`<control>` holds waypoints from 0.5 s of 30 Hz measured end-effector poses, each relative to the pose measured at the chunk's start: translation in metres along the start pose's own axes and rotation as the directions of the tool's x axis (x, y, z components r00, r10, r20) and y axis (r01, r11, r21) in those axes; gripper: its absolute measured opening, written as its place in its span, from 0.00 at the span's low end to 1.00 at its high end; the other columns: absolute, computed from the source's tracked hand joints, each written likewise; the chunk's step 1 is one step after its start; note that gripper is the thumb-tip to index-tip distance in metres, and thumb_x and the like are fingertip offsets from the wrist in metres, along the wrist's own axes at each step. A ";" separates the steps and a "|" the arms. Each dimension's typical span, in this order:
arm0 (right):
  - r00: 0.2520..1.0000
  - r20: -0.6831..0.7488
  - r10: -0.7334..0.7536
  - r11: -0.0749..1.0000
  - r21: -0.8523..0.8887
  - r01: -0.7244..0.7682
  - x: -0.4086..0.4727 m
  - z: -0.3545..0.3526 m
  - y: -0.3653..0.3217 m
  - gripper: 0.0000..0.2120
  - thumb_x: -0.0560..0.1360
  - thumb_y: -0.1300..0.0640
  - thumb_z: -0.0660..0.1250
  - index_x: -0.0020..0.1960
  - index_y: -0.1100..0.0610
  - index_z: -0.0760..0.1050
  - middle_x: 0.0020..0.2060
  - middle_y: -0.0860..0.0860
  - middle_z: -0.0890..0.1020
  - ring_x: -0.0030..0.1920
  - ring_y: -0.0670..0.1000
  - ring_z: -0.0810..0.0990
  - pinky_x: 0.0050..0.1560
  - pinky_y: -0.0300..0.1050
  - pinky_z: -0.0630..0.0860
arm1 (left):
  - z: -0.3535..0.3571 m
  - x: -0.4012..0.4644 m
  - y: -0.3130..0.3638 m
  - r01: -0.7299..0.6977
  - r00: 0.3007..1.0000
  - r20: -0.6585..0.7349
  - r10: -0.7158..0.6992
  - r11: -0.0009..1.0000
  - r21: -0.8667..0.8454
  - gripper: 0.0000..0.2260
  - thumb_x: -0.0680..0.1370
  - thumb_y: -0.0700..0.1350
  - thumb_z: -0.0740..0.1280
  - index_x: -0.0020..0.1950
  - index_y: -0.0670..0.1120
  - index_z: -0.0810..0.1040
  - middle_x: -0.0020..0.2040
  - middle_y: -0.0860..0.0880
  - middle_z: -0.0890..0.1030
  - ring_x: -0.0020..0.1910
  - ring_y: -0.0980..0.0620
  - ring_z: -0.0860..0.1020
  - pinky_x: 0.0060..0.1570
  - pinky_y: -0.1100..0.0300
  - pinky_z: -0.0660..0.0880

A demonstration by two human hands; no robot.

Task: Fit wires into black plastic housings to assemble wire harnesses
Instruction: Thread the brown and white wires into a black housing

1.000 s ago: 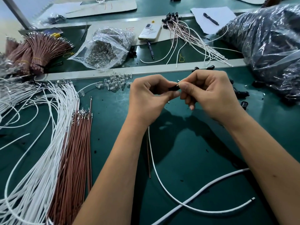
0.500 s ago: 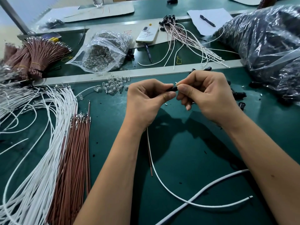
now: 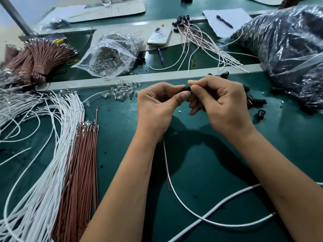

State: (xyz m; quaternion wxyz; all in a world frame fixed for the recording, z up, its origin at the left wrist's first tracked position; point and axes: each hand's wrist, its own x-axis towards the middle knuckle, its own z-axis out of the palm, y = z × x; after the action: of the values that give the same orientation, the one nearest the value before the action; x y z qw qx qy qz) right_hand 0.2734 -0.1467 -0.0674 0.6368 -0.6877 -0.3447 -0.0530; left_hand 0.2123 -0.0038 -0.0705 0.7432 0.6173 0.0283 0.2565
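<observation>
A small black plastic housing (image 3: 187, 88) sits between my two hands above the green mat. My left hand (image 3: 157, 105) pinches it with thumb and curled fingers. My right hand (image 3: 218, 103) pinches its other end between thumb and forefinger. A white wire (image 3: 176, 193) and a thin brown wire (image 3: 166, 169) hang down from under my left hand and trail across the mat. Where they enter the housing is hidden by my fingers.
Loose white wires (image 3: 43, 154) and brown wires (image 3: 82, 165) lie at the left. Clear parts (image 3: 122, 89) and their bag (image 3: 111, 55) sit behind. Black housings (image 3: 255, 102) lie right, beside a large plastic bag (image 3: 288, 49). Finished harnesses (image 3: 202, 41), a phone (image 3: 160, 36).
Both hands stay together on the housing, with only small shifts of the fingers. The view has drifted slightly.
</observation>
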 end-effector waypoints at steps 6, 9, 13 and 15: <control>0.996 -0.061 -0.065 0.998 -0.025 0.064 -0.002 0.003 0.001 0.07 0.82 0.65 0.68 0.57 0.63 0.83 0.38 0.57 0.83 0.36 0.53 0.85 0.38 0.47 0.85 | 0.002 0.001 0.001 -0.015 0.999 -0.031 0.014 1.000 -0.021 0.07 0.71 0.28 0.75 0.44 0.38 0.84 0.38 0.49 0.86 0.37 0.56 0.82 0.42 0.64 0.78; 0.996 -0.065 -0.056 0.998 -0.003 0.056 -0.003 0.005 0.000 0.07 0.82 0.65 0.68 0.57 0.61 0.83 0.38 0.56 0.84 0.36 0.53 0.85 0.38 0.47 0.86 | 0.002 0.001 0.003 -0.011 0.999 -0.037 0.011 1.000 -0.014 0.08 0.70 0.28 0.75 0.44 0.38 0.84 0.39 0.48 0.86 0.39 0.53 0.83 0.44 0.62 0.79; 0.999 -0.032 0.031 0.998 0.058 -0.029 0.000 0.001 -0.006 0.09 0.82 0.64 0.67 0.61 0.60 0.81 0.41 0.56 0.84 0.39 0.51 0.85 0.38 0.49 0.86 | 0.010 0.001 0.011 0.042 0.992 -0.119 -0.041 0.999 0.000 0.06 0.70 0.29 0.76 0.43 0.37 0.83 0.38 0.45 0.86 0.37 0.53 0.82 0.42 0.62 0.78; 0.986 -0.020 0.166 0.981 0.103 -0.164 0.005 0.000 -0.011 0.12 0.83 0.59 0.67 0.65 0.60 0.79 0.44 0.58 0.85 0.43 0.53 0.85 0.38 0.52 0.86 | 0.021 0.009 0.019 0.104 0.967 -0.224 -0.122 0.990 -0.091 0.06 0.71 0.31 0.76 0.42 0.39 0.83 0.38 0.43 0.85 0.35 0.53 0.81 0.43 0.60 0.78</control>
State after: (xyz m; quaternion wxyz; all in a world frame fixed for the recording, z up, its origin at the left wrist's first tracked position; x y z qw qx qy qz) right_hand 0.2712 -0.1455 -0.0557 0.6778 -0.6799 -0.2797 0.0078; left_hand 0.2214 -0.0168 -0.0449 0.7721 0.5514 0.1387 0.2839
